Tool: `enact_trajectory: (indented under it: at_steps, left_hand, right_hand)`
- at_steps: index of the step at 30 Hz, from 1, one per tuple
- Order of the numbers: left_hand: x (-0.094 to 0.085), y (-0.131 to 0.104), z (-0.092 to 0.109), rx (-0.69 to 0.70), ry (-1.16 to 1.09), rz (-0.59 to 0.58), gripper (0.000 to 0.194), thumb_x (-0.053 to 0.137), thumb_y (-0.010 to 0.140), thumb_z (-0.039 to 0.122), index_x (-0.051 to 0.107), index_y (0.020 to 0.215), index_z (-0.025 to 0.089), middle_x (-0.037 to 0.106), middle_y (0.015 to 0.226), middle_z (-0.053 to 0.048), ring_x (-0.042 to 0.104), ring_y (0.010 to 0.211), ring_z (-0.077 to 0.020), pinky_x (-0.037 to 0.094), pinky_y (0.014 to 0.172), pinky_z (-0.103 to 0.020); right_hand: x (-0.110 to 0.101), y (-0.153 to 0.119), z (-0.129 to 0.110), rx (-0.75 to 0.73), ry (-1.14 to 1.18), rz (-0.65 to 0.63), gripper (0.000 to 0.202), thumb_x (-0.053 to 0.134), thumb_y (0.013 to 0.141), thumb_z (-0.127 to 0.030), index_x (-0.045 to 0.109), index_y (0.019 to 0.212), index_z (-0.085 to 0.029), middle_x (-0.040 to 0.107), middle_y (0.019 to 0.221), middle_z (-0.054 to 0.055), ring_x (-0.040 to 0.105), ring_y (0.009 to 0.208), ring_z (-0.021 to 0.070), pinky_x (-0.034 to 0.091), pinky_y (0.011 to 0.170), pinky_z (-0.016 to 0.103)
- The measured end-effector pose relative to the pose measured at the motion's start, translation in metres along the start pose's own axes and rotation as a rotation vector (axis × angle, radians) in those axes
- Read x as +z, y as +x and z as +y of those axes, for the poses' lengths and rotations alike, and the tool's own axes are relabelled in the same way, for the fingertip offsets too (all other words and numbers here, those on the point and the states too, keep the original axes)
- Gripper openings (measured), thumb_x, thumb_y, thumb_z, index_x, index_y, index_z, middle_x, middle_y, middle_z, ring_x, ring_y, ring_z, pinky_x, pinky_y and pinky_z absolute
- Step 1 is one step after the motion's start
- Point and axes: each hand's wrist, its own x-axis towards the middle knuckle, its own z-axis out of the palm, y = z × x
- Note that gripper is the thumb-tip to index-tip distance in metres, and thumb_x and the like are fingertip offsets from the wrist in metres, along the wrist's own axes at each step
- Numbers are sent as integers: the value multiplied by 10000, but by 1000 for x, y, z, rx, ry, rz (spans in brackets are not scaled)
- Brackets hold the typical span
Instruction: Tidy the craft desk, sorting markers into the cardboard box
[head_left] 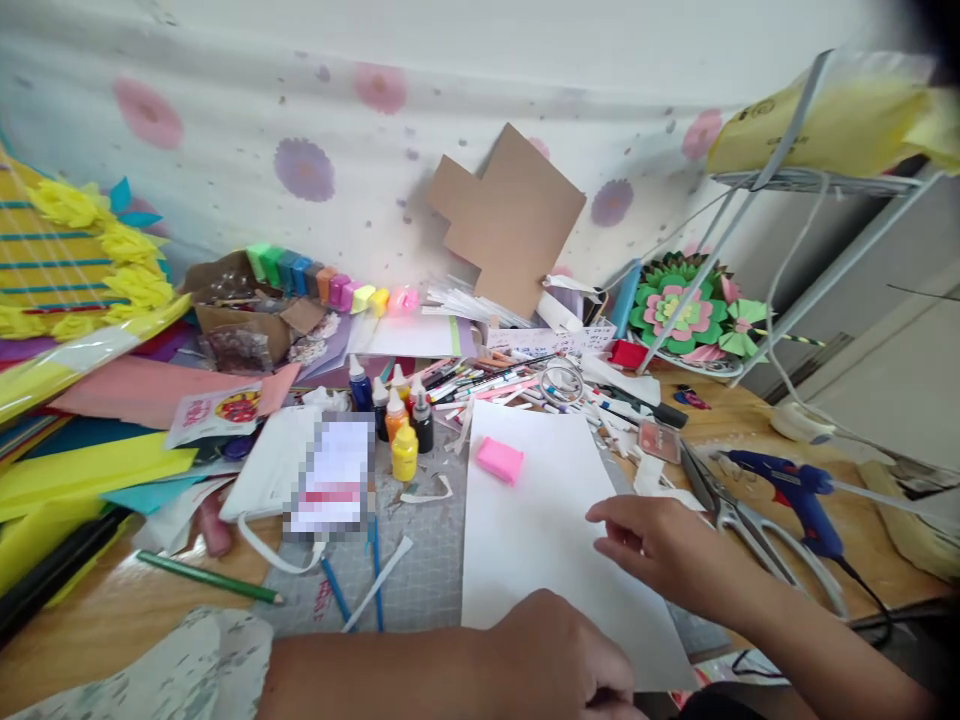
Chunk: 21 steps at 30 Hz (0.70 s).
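Keeping the sheet flat is serving the work best, and the pink block is lying on its far part toward the left edge, apart from both hands. The right hand is hanging over the sheet with fingers loosely bent and parted, visibly holding nothing. The left hand is resting or hovering, curled, over the near part; its hidden fingertips are leaving any hold uncertain, so light pressure is probably preventing creases.
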Motion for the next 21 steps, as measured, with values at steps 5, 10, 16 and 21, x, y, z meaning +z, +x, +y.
enact_trajectory:
  at_steps: [5,10,16,21]
  left_hand:
    - [-1,-1,-7,-18,-108,-27,362,660,812,290,464,536,161,386,488,68,356,479,-61,252,485,-202]
    - [-1,-2,-10,-32,-203,-34,401,553,852,424,448,561,168,377,520,59,348,507,-72,241,504,-220]
    - [-5,0,-6,-27,-264,-41,583,367,850,653,344,521,172,282,462,55,274,449,-75,203,485,-247]
    - [-7,0,-1,-21,-317,-22,580,377,852,628,295,501,174,234,449,60,237,432,-76,201,492,-252]
  right_hand:
    - [-1,-20,6,-116,-26,-51,215,568,845,-290,659,1038,-261,681,909,17,626,791,167,438,702,284]
    - [-2,-40,6,-211,-28,-102,316,696,756,-341,640,1062,-290,637,1085,26,601,956,183,472,794,284]
    - [36,-50,13,-475,-267,93,316,637,809,-330,607,1123,-309,624,1225,3,587,1095,227,496,870,327]
    - [61,-48,17,-558,-380,420,225,435,927,-360,632,1029,-326,681,1109,-42,642,966,194,517,730,308]
